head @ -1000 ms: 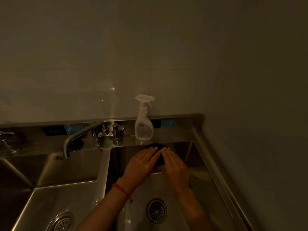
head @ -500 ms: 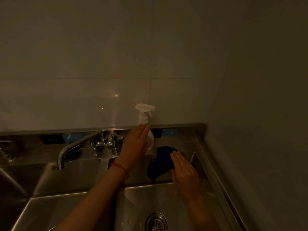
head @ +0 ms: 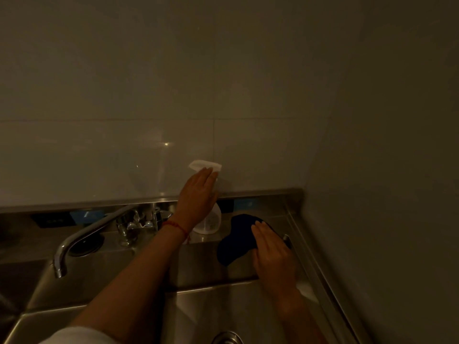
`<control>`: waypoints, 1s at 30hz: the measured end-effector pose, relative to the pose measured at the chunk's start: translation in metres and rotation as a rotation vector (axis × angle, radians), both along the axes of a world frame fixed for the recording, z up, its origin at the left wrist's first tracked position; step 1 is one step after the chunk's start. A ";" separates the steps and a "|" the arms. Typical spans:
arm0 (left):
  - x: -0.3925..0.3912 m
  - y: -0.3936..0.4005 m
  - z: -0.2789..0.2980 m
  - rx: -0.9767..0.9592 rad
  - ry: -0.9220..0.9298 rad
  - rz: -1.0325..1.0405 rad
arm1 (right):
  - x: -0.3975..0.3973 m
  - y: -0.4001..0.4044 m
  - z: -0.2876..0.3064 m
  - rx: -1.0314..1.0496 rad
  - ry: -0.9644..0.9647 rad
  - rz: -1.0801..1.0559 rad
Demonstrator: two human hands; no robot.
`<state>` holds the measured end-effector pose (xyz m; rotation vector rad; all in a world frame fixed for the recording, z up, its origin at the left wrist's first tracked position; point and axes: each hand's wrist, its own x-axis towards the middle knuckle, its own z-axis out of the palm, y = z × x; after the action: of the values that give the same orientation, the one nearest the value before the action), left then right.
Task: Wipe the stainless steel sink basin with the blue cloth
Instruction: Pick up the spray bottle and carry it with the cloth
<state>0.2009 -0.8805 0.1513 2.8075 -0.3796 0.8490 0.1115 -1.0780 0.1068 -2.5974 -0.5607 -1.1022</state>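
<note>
Head view, and I'm reading it from the fingers (head: 260, 230) of the right hand (head: 272, 254) first: straight, laid together, flat on the blue cloth (head: 236, 239), pressing it against the back wall of the stainless steel sink basin (head: 203, 264) near the right corner. The cloth drapes from the ledge down over that wall, bunched, most of it left of the palm.

Over at the left hand (head: 198, 197), the fingers lie long against the neck of the white spray bottle (head: 207, 219), tips just under the trigger head. I cannot tell whether the thumb wraps behind, so I can't call it a grip.

The bottle stands upright on the rear ledge, just beside the cloth's upper edge, right of the mixer tap (head: 134, 224) and its long spout (head: 84, 239).

My worries from here:
- A flat touch with no closure could tip the bottle, and it would drop into the basin or onto the cloth.
- The cloth is pinned only by the flat palm; ease that pressure and I'd expect it to slide down toward the drain (head: 227, 338).
- The light is dim, so missed patches on the steel would be hard to spot.
</note>
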 end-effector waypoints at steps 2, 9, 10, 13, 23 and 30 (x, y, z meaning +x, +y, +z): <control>0.006 -0.001 0.004 0.012 -0.029 -0.016 | 0.007 0.001 0.002 0.000 -0.008 0.007; 0.038 0.004 0.007 0.005 -0.075 -0.006 | 0.033 0.006 0.001 0.024 -0.110 0.012; 0.041 0.005 0.007 -0.004 -0.064 -0.001 | 0.037 0.006 0.001 0.026 -0.111 0.005; 0.051 0.006 0.007 0.025 -0.063 0.001 | 0.046 0.009 -0.002 0.054 -0.125 -0.001; 0.061 0.007 0.002 0.097 -0.131 0.008 | 0.067 0.009 -0.014 0.085 -0.170 -0.012; 0.068 0.010 0.001 0.154 -0.155 0.066 | 0.069 0.010 -0.016 0.081 -0.128 -0.005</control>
<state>0.2686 -0.8701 0.1526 2.9169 -0.3930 1.1006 0.1802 -1.0684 0.0911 -2.4742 -0.5259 -1.2732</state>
